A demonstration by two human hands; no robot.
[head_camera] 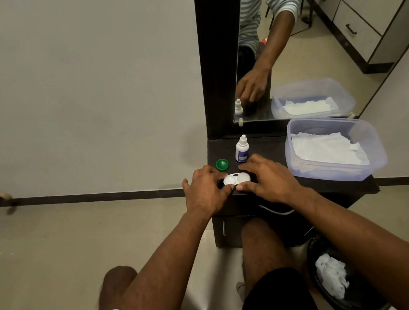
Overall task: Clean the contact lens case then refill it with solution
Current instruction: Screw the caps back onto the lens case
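Note:
A white two-well contact lens case (236, 178) lies near the front edge of a small dark dresser top (264, 145). My left hand (205, 191) grips the case's left end with thumb and fingers. My right hand (267, 179) holds its right end, thumb at the front edge. A green round cap (222, 164) lies loose just behind the case on the left. A small white solution bottle (241, 149) with a blue label stands upright behind the case, its cap on.
A clear plastic tub (376, 153) with white tissues sits on the right of the dresser top. A mirror (312, 28) rises behind. A black-lined bin (314, 250) holding crumpled tissues stands on the floor at the lower right. My knees are below the dresser.

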